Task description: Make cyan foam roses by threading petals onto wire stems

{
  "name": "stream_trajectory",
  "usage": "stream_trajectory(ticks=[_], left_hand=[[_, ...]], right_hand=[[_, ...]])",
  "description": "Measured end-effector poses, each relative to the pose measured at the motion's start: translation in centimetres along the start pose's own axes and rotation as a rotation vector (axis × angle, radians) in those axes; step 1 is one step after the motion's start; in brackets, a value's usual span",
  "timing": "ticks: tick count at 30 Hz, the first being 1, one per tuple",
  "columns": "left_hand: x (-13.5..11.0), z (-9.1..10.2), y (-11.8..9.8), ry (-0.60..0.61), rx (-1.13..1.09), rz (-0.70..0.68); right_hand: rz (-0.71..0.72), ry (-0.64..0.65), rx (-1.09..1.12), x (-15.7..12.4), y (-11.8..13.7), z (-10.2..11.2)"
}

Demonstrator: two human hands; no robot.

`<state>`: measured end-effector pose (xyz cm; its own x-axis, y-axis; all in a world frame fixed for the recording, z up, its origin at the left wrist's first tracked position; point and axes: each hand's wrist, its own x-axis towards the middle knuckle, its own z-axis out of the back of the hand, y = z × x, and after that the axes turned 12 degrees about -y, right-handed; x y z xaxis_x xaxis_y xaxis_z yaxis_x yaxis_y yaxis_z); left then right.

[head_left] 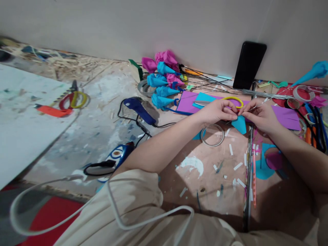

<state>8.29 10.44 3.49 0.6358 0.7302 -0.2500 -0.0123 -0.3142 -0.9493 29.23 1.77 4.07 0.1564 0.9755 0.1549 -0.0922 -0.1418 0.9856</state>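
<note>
My left hand (221, 112) pinches the top of a small blue paper piece (239, 125) between thumb and fingertips. Close against it, my right hand (263, 115) is closed at the same paper's top edge, with a thin wire (257, 106) passing by its fingers. The fingertips of both hands nearly touch. Scissors (202, 103) with yellow handles lie just behind my left hand, on purple paper (287, 118) and a blue sheet. Below my left wrist rests a ring-shaped tape roll (212, 145).
Blue and pink paper flowers (156, 80) on wire stems lie at the back. A black phone (249, 65) leans against the wall. A dark blue glue gun (139, 110) with a cord is left of my arm. White paper strips (238, 166) and an orange pencil (254, 177) lie nearer.
</note>
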Motion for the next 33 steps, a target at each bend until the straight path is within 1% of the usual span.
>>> stream_trajectory(ticks=[4,11,14,16,18,23,33], left_hand=[[0.0,0.1,-0.2,0.011,0.082,-0.054],[-0.3,-0.1,-0.3,0.029,0.262,-0.293],[-0.6,-0.2,-0.4,0.028,0.335,-0.365],[-0.7,-0.2,-0.6,0.015,0.358,-0.389],[-0.7,-0.1,-0.8,0.008,0.371,-0.386],[-0.9,0.2,-1.2,0.034,0.394,-0.336],[-0.9,0.1,-1.4,0.036,0.339,-0.248]], right_hand=[[-0.008,-0.014,-0.007,0.0,-0.1,-0.1],[-0.017,-0.054,-0.066,-0.1,-0.1,-0.2],[-0.003,-0.069,-0.097,0.0,-0.3,-0.1],[0.016,-0.073,-0.106,0.1,-0.5,-0.1],[0.031,-0.080,-0.107,0.2,-0.7,0.0],[0.035,-0.085,-0.071,0.1,-0.6,-0.1],[0.005,-0.091,-0.062,-0.2,-0.3,-0.4]])
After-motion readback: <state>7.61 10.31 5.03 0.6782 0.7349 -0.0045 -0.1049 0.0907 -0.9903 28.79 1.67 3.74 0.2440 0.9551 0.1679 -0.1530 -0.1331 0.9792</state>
